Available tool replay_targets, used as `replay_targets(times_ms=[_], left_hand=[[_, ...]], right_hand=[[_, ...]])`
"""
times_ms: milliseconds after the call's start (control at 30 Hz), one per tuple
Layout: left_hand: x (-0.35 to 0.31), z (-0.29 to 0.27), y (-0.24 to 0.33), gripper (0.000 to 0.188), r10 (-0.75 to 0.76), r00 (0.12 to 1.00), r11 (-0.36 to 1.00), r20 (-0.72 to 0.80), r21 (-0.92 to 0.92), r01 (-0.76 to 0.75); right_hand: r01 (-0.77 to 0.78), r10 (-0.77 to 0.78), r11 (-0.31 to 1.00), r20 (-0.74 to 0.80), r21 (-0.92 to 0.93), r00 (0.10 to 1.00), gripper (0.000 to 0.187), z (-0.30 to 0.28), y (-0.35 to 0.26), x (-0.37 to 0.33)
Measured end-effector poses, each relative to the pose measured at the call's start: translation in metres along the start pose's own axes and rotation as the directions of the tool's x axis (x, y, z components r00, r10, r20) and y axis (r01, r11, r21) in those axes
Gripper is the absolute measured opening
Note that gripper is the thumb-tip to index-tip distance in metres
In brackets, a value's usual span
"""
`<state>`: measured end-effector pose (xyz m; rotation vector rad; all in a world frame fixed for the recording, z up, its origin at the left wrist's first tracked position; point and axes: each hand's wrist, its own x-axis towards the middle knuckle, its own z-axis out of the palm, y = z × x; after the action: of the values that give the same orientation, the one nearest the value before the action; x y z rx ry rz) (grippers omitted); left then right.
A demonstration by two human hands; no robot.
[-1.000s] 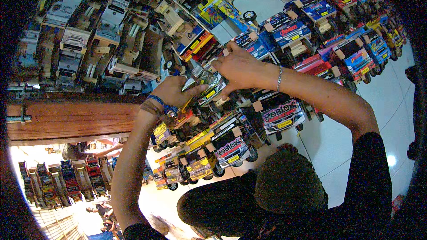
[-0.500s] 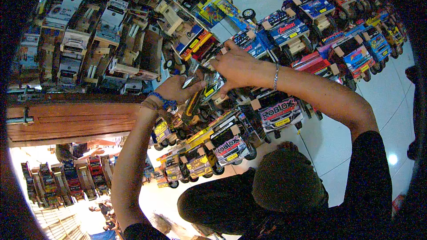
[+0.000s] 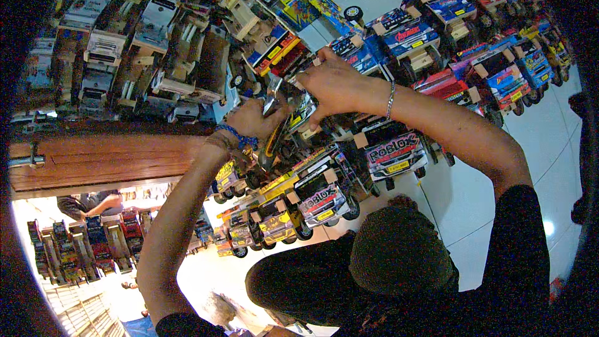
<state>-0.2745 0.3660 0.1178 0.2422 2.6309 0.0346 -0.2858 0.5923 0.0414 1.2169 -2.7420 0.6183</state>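
My left hand [image 3: 256,118], with a blue beaded bracelet at the wrist, is closed around a tool with a shiny metal head [image 3: 272,92] and a yellow-and-black handle [image 3: 269,148]. It may be a hammer, but the fingers cover part of it. My right hand [image 3: 340,87] grips a small toy truck [image 3: 304,111] from above, fingers on its far side and thumb on its near side. Most of that truck is hidden by the hands. A red-and-yellow toy truck [image 3: 279,56] stands just beyond them, and a toy truck with a pink-and-white front [image 3: 394,155] is nearer to me.
Rows of colourful toy trucks [image 3: 499,81] stand at the right, with white ones [image 3: 153,22] packed at the left. Brown wooden panel [image 3: 106,162] lies left of my arm. More toy trucks [image 3: 93,243] and a person [image 3: 93,205] are beyond it. White tiled floor [image 3: 474,193] shows at right.
My left hand has shifted slightly up and right with the tool, and its forearm has swung a little left. My right hand keeps its grip on the toy truck.
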Motion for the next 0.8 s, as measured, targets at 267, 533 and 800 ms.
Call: replay_targets(times_ms=[267,533,800], left_hand=[[-0.017,0.018,0.017,0.067,-0.129,0.986,0.980,-0.104,-0.165,0.111],[-0.027,0.016,0.025,0.093,-0.048,0.984,0.990,-0.170,-0.140,0.024],[-0.044,0.006,-0.019,0.098,-0.043,0.990,0.889,-0.135,-0.457,-0.023]], right_hand=[[0.017,-0.015,0.999,-0.046,0.030,0.999,0.082,0.002,0.000,-0.001],[-0.018,0.017,1.000,-0.031,-0.021,0.999,0.094,0.004,-0.001,0.000],[-0.048,0.076,0.955,-0.086,0.294,0.993,0.077,-0.049,-0.021,-0.001]])
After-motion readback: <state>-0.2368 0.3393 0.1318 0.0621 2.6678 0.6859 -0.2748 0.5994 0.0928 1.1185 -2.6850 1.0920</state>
